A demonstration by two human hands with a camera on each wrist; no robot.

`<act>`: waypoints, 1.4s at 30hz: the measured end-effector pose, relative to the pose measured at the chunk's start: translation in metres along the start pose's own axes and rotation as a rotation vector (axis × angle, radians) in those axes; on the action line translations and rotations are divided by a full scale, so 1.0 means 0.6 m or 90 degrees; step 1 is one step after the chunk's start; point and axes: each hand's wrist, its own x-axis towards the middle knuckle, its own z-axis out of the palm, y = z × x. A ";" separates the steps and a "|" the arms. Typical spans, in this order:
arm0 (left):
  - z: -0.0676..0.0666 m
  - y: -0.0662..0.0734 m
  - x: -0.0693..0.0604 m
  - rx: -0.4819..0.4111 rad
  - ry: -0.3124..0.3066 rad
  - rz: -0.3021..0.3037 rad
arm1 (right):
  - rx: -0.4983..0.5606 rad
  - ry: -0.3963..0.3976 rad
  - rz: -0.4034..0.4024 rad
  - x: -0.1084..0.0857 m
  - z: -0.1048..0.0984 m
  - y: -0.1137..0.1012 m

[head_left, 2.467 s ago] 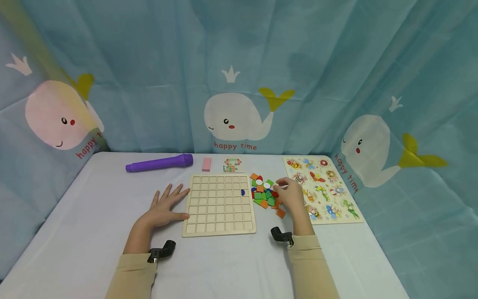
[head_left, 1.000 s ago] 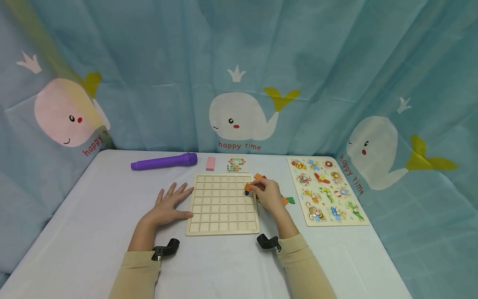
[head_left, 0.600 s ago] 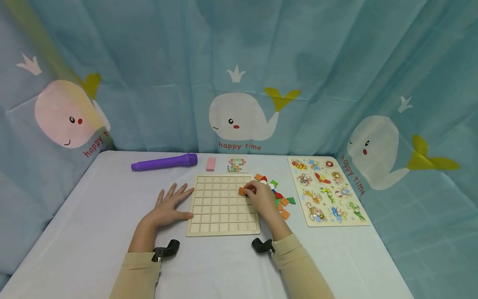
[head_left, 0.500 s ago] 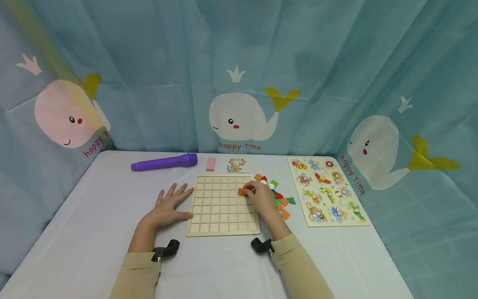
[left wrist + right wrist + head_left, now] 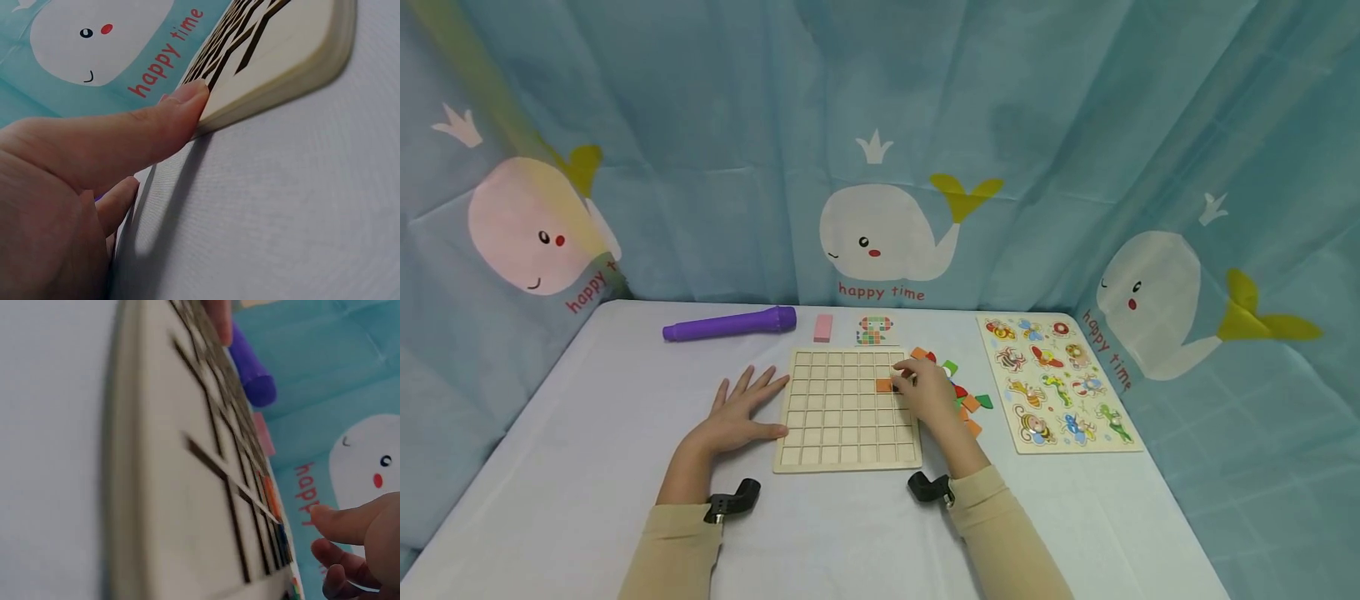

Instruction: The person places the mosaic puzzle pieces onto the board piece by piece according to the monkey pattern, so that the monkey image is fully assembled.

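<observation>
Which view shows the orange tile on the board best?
Head: it looks down on the orange tile, so its face and place on the board show. Right wrist catches only a thin orange sliver at a grazing angle; left wrist doesn't show it.

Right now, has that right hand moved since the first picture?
Yes: against the grid board, the right hand went left, from the loose pieces to over the board's right side.
</observation>
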 end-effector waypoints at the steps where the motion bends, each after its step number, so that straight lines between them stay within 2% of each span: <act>1: 0.000 -0.001 0.001 0.003 0.000 -0.002 | 0.007 0.009 0.009 0.002 -0.005 0.002; 5: 0.000 -0.001 0.002 0.006 0.003 -0.001 | 0.012 0.033 0.057 0.017 -0.027 0.020; 8: 0.000 0.000 0.002 0.003 0.003 -0.004 | -0.010 0.037 0.091 0.034 -0.042 0.033; 14: 0.000 0.002 0.002 0.003 0.010 -0.002 | -0.062 0.018 0.138 0.066 -0.062 0.059; 18: -0.001 0.004 0.002 0.006 0.011 -0.001 | -0.061 -0.005 0.164 0.076 -0.060 0.074; 23: -0.002 0.002 0.000 0.012 0.011 0.002 | -0.052 -0.015 0.176 0.080 -0.056 0.075; 31: -0.004 -0.002 -0.003 0.018 0.013 0.013 | -0.101 -0.009 0.181 0.080 -0.053 0.075; 36: -0.005 0.000 -0.003 0.010 0.014 0.014 | -0.098 -0.018 0.174 0.077 -0.055 0.075; 42: -0.003 0.001 -0.003 0.013 0.007 0.007 | -0.084 -0.039 0.203 0.081 -0.054 0.072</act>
